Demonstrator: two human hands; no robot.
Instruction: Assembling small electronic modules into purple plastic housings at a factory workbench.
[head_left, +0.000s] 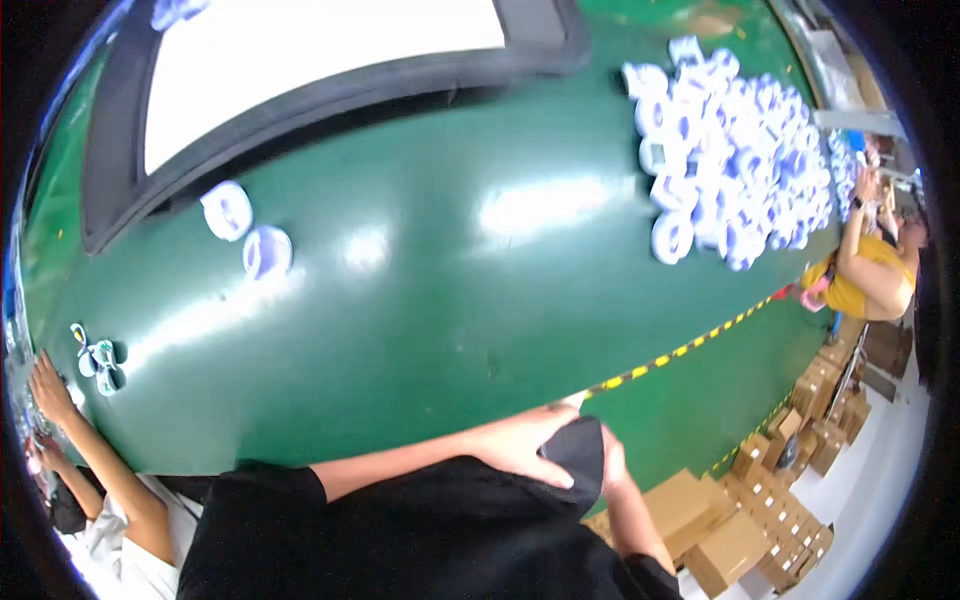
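Observation:
Both my hands are low in the head view, right of the middle, at the table's near edge. My left hand (522,443) reaches across my body, with thumb and fingers curved round a piece of dark fabric (578,452). I cannot tell whether this fabric is part of my black shirt (430,530). A small pale bit (574,399) shows at the left fingertips; its kind is unclear. My right hand (613,462) is at the right side of the dark fabric, its fingers mostly hidden behind it.
A green table (400,330) bears a heap of white-and-purple rolls (740,160), two loose rolls (268,252), small teal-and-white pieces (100,360) and a black-framed white panel (320,70). Co-workers sit left (140,510) and far right (870,275). Cardboard boxes (725,550) stand lower right.

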